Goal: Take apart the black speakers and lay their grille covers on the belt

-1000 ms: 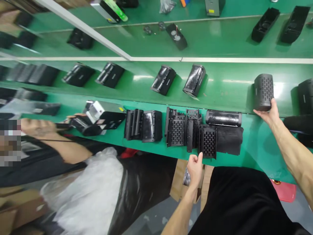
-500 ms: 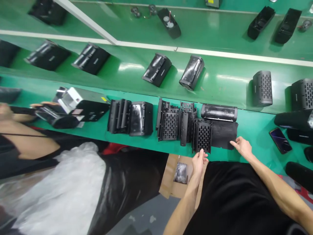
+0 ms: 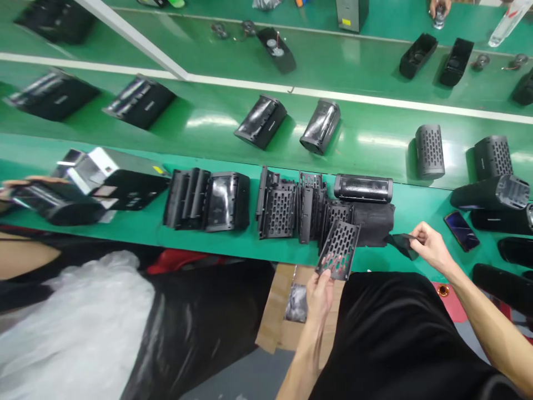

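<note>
Pinching a perforated panel (image 3: 340,248) by its near end, in a grip closed on that edge, with the left hand (image 3: 320,294)! Slanting out past the front edge of the worktop (image 3: 420,208), just in front of the stacked panels (image 3: 338,211). And over on the right, nipping a bent black piece (image 3: 405,244), thumb against fingers in another closed grip, with the right hand (image 3: 431,247). Close beside the flat dark sheet (image 3: 375,223), with a mesh-fronted case (image 3: 363,188) lying just behind.
</note>
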`<state>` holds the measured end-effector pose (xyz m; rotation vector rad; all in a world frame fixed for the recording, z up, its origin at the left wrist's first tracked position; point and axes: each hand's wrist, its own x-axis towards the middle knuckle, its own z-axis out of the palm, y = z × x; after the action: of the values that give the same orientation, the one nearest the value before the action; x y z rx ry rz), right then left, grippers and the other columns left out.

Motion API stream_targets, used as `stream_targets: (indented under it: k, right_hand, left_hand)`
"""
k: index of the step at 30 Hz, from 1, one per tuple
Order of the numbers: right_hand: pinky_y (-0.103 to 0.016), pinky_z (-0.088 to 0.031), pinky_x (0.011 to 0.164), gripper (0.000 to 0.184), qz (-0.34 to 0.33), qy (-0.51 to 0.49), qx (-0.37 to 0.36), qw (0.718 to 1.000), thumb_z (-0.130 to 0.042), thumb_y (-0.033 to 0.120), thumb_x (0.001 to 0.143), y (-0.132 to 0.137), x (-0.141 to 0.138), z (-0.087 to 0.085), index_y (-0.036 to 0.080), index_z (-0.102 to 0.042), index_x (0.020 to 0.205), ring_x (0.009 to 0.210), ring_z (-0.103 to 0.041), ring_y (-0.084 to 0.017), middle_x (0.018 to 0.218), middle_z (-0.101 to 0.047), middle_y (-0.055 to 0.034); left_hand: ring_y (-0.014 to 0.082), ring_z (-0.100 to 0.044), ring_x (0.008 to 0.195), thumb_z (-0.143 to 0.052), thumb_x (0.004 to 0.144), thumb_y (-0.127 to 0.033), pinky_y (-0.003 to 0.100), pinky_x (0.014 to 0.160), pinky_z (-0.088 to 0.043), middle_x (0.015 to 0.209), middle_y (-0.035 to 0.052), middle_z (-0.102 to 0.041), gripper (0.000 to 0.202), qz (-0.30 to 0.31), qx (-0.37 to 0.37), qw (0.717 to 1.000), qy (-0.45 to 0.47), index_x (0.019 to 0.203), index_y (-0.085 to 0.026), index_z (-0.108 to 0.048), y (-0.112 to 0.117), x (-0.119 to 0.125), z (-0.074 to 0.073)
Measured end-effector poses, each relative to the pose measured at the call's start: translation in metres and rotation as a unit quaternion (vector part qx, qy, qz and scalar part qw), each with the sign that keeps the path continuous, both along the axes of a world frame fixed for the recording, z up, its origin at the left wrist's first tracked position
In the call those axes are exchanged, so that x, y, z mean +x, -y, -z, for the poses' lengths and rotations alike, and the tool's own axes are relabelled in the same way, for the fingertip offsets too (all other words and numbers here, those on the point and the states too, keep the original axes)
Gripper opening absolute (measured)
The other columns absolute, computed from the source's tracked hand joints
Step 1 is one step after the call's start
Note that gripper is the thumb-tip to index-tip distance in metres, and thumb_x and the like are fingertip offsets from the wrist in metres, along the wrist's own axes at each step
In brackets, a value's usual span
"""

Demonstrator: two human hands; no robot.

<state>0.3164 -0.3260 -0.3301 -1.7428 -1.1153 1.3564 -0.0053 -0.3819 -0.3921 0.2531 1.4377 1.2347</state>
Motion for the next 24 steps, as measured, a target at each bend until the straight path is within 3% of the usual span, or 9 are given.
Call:
stream_targets:
  k: [4, 7, 10, 14, 17, 21, 24]
  right_hand:
    - [-0.029, -0.053, 0.072, 0.013, -0.134, -0.055, 0.022, 0.989, -0.07, 0.03, 0.089, -0.012, -0.019, -0.078, 0.022, -0.071, 0.1, 0.075, -0.07, -0.018, 0.083, -0.077, -0.0012]
    - [-0.027, -0.051, 0.068, 0.013, -0.201, -0.14, 0.016, 0.969, -0.07, 0.031, 0.092, -0.02, -0.04, -0.106, 0.02, -0.074, 0.097, 0.073, -0.068, -0.017, 0.083, -0.075, -0.0014]
    - [-0.027, -0.051, 0.065, 0.022, -0.184, -0.181, -0.005, 0.966, -0.072, 0.041, 0.091, -0.026, -0.05, -0.094, 0.019, -0.072, 0.097, 0.068, -0.065, -0.016, 0.079, -0.072, -0.0007]
    - [-0.03, -0.049, 0.069, 0.019, -0.125, 0.029, 0.026, 0.991, -0.063, 0.039, 0.089, -0.026, -0.036, -0.053, 0.022, -0.071, 0.093, 0.069, -0.065, -0.018, 0.078, -0.073, -0.0006]
    - [-0.032, -0.049, 0.07, 0.018, -0.095, 0.185, 0.029, 0.978, -0.059, 0.036, 0.089, -0.016, -0.022, -0.031, 0.024, -0.072, 0.094, 0.067, -0.066, -0.021, 0.076, -0.074, -0.0008]
    - [-0.035, -0.052, 0.074, 0.014, -0.068, 0.25, 0.031, 0.965, -0.061, 0.036, 0.09, -0.003, -0.014, -0.014, 0.027, -0.07, 0.091, 0.074, -0.069, -0.024, 0.083, -0.075, -0.0028]
    - [-0.041, -0.057, 0.083, 0.012, -0.047, 0.273, 0.083, 0.957, -0.064, 0.035, 0.088, 0.003, -0.015, -0.005, 0.025, -0.072, 0.087, 0.088, -0.07, -0.027, 0.092, -0.072, -0.0079]
  left_hand:
    - [0.0318, -0.08, 0.097, -0.094, 0.063, -0.04, 0.046, 0.091, -0.063, 0.106, 0.0114, -0.084, 0.045, 0.054, 0.007, 0.996, 0.07, 0.098, -0.018, -0.076, -0.011, 0.01, -0.006]
    - [0.0268, -0.079, 0.086, -0.095, 0.061, -0.036, 0.039, 0.083, -0.062, 0.101, 0.0073, -0.083, 0.043, 0.1, 0.025, 0.987, 0.121, 0.091, -0.019, -0.069, -0.025, 0.03, -0.001]
    - [0.023, -0.077, 0.081, -0.096, 0.064, -0.032, 0.032, 0.077, -0.059, 0.096, 0.0043, -0.081, 0.045, 0.131, 0.033, 0.981, 0.138, 0.096, -0.021, -0.068, -0.037, 0.05, 0.001]
    - [0.0254, -0.077, 0.086, -0.088, 0.073, -0.034, 0.035, 0.078, -0.059, 0.101, 0.0055, -0.081, 0.048, 0.152, 0.017, 0.977, 0.15, 0.115, -0.02, -0.071, -0.043, 0.065, -0.009]
    - [0.0257, -0.078, 0.081, -0.083, 0.071, -0.035, 0.037, 0.073, -0.061, 0.102, 0.0063, -0.081, 0.051, 0.134, -0.019, 0.977, 0.164, 0.117, -0.02, -0.068, -0.045, 0.073, -0.018]
    - [0.0252, -0.078, 0.076, -0.08, 0.069, -0.034, 0.036, 0.067, -0.062, 0.096, 0.0056, -0.08, 0.048, 0.114, -0.039, 0.98, 0.16, 0.112, -0.019, -0.066, -0.047, 0.082, -0.021]
    - [0.025, -0.078, 0.077, -0.078, 0.069, -0.033, 0.037, 0.071, -0.063, 0.092, 0.0043, -0.079, 0.042, 0.099, -0.031, 0.982, 0.16, 0.107, -0.019, -0.067, -0.051, 0.086, -0.018]
